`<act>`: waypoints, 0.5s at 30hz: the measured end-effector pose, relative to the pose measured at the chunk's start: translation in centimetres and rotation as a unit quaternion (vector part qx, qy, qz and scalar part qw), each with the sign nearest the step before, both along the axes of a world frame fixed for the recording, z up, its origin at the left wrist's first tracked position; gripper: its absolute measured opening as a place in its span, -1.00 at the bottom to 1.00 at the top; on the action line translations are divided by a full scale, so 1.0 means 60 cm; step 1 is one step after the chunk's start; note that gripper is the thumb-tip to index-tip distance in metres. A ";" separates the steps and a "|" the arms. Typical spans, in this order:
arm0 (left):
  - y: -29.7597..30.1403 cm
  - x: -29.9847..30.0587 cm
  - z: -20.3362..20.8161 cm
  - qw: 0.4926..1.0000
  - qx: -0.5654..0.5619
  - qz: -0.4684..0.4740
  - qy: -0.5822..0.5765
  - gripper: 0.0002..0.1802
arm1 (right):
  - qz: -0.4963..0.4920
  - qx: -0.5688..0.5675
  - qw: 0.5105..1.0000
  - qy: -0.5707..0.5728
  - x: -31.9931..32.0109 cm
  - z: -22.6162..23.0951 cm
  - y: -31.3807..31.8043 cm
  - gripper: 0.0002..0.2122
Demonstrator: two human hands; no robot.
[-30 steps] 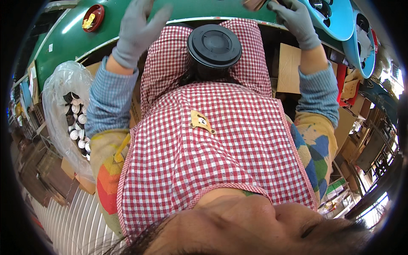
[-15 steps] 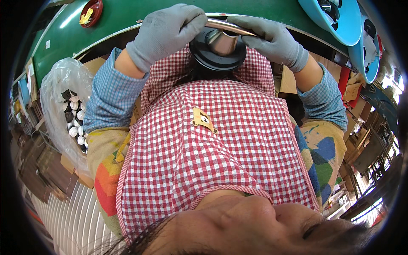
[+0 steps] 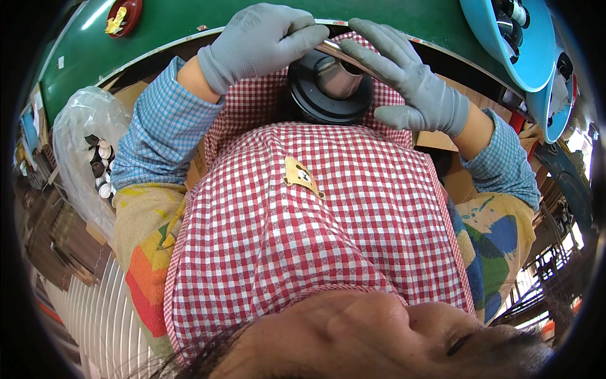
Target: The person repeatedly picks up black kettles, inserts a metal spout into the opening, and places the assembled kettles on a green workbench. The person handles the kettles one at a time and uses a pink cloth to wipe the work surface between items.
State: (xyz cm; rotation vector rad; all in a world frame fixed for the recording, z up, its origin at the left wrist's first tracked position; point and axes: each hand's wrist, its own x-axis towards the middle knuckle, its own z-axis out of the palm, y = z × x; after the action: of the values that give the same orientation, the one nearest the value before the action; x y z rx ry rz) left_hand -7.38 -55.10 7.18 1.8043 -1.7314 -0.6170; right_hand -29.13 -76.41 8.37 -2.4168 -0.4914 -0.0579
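Note:
In a grey glove, my left hand (image 3: 268, 47) closes its thumb and fingers on the left end of a narrow, shiny coppery metal piece (image 3: 341, 54), seen edge-on. Beneath this piece is a shiny metal neck (image 3: 339, 78) on a round, stepped black base (image 3: 328, 95), held over my lap in front of my apron. Whether the metal piece is joined to the neck cannot be made out. My right hand (image 3: 413, 82), also gloved, has its fingers spread and thumb apart. Its fingers lie beside the right end of the metal piece, partly hiding it.
A green table (image 3: 208, 16) runs along the far side, with a red dish (image 3: 129, 24) holding something yellow. Blue basins (image 3: 536, 54) with black parts stand at the far right. A clear plastic bag (image 3: 82, 145) of black and white round parts is at the left.
My right hand has come off the metal piece's end and spread its fingers, its thumb dropping away. My left hand keeps its hold. The metal piece now slants more steeply down to the right.

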 end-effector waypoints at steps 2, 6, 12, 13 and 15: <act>-0.008 0.023 -0.050 0.983 -0.100 -0.080 -0.133 -0.78 | 0.016 0.051 0.999 -0.013 0.008 0.004 0.018 -0.06; -0.177 0.045 -0.136 0.914 0.304 -0.040 0.267 -0.76 | 0.029 0.180 0.983 -0.009 0.055 0.048 0.100 -0.02; -0.061 -0.012 -0.070 0.847 -0.184 0.110 0.486 -0.65 | -0.082 0.066 0.983 -0.151 0.080 -0.009 0.084 -0.11; -0.037 -0.025 -0.028 0.878 -0.199 0.099 0.424 -0.68 | -0.122 -0.197 0.944 -0.234 0.085 -0.008 0.076 -0.12; -0.019 -0.054 0.038 0.947 -0.244 0.010 0.207 -0.69 | -0.183 -0.653 0.665 -0.314 0.096 -0.015 0.067 -0.12</act>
State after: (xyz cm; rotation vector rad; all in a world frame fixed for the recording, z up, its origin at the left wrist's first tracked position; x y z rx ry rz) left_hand -10.60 -56.23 9.46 1.2418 -1.4194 -0.4625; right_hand -23.35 -72.36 7.44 -3.8998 -0.3355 -1.1029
